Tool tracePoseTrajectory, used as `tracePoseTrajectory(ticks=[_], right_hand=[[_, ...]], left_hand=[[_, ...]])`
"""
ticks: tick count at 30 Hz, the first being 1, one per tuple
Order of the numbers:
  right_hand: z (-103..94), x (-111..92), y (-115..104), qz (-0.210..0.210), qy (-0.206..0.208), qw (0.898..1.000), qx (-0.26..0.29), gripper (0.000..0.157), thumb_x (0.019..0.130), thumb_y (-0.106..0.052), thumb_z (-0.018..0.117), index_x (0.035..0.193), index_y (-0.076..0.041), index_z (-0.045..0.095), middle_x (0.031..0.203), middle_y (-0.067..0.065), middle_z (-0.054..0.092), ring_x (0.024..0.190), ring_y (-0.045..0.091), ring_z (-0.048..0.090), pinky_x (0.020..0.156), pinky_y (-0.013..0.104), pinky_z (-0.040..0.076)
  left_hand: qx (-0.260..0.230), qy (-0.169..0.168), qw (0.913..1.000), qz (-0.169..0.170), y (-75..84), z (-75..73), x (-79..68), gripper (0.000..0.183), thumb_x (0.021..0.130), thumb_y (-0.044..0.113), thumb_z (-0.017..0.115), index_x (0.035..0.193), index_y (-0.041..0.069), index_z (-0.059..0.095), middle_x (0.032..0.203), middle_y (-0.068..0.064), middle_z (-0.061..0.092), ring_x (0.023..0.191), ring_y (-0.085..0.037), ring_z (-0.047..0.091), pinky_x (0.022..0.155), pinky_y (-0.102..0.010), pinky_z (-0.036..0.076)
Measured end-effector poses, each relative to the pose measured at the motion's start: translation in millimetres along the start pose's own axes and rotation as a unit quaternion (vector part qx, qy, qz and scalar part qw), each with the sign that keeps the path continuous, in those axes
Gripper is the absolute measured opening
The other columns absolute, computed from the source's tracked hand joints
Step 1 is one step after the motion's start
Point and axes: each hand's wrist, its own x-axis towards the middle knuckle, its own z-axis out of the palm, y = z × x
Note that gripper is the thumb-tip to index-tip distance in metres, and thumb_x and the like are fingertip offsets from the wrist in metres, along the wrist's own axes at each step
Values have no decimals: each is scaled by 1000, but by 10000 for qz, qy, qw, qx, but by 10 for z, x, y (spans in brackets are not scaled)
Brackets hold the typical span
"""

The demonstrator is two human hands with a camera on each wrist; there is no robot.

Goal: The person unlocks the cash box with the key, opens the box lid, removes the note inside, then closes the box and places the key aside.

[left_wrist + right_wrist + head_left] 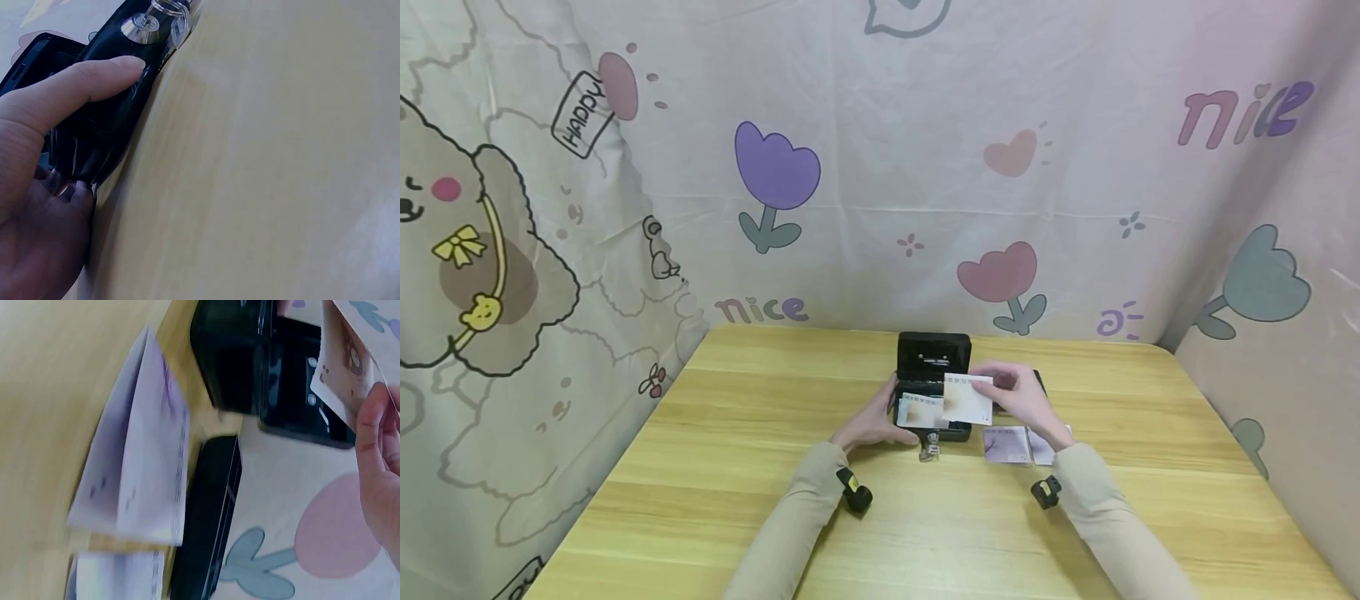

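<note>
A small black lockbox (pixel 955 435) stands with its lid (pixel 934 354) raised near the back of the table. My left hand (pixel 876 421) grips its left side, the thumb along the front beside the lock (pixel 145 29), from which keys (pixel 929 448) hang on a ring. A pale printed folded paper (pixel 922 411) lies in the box's left part. My right hand (pixel 1017 392) pinches another folded printed paper (pixel 967 400) by its right edge, held over the box's right part. In the right wrist view, that paper's brownish printed inner side (pixel 345 365) shows.
Two folded purple-printed papers (pixel 1006 445) (pixel 119 575) stand on the table right of the box. Behind them lies a long black piece (pixel 209 519), mostly hidden by my right hand in the head view. A patterned cloth (pixel 880 167) hangs behind the wooden table (pixel 760 500).
</note>
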Motion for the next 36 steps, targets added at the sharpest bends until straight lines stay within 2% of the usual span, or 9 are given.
tracePoseTrajectory(ticks=[8,20,23,28,36], right_hand=[[-234,-123,95,76,-92,9998,128,28,95,-18,70,117,-1,71,115,22,73,88,-1,69,77,18,56],[-566,-313,145,332,-270,9990,156,37,95,-17,69,125,5,65,125,26,68,95,-5,67,80,18,55],[-648,-351,192,281,-264,9991,185,36,95,-10,68,126,8,64,122,15,73,94,-7,67,81,17,55],[-802,-409,283,294,-243,9991,196,34,94,-3,65,125,11,62,111,-15,75,92,-12,65,82,14,55],[-985,-490,421,285,-256,9993,35,35,95,-8,66,124,12,63,104,-27,71,91,-8,66,80,13,55]], left_hand=[[15,16,10000,25,-10,3,9,133,69,16,91,162,5,-3,170,-18,-1,158,-35,8,129,-51,11],[159,49,9997,-184,-17,6,-1,133,70,21,91,162,5,-4,170,-18,-1,157,-37,10,129,-52,12],[184,48,9996,-189,-21,8,-1,134,70,22,92,162,5,-4,170,-18,0,157,-37,11,129,-52,13],[240,17,9995,-225,-13,11,-5,133,70,22,91,162,6,-4,171,-17,-1,157,-36,12,129,-51,14],[112,55,9999,-40,-13,9,1,132,71,18,91,162,5,-4,170,-19,-1,158,-36,9,129,-51,12]])
